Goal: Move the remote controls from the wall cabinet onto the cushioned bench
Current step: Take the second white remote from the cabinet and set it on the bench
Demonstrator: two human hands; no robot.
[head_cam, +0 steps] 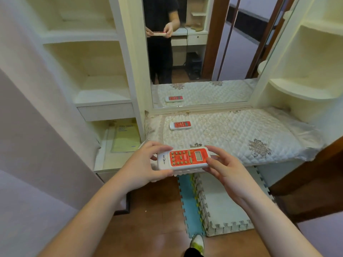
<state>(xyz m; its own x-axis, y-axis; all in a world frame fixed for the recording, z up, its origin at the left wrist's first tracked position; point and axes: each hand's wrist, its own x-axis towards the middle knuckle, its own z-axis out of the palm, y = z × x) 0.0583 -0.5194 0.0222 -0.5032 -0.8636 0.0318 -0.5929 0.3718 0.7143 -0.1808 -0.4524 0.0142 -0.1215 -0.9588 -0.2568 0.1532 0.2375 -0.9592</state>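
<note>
A white remote control with a red button face [183, 158] is held flat in front of me, just before the front edge of the cushioned bench [241, 134]. My left hand [146, 163] grips its left end and my right hand [220, 164] grips its right end. A second red-and-white remote control [180, 125] lies on the quilted bench cover near its back left corner. The cream wall cabinet [96, 71] stands to the left with open shelves that look bare.
A large mirror [202, 52] behind the bench reflects me and the bench. A yellow booklet [126, 138] lies in the cabinet's bottom shelf. Foam floor mats [219, 203] cover the floor below the bench. Rounded corner shelves [304, 89] stand at the right.
</note>
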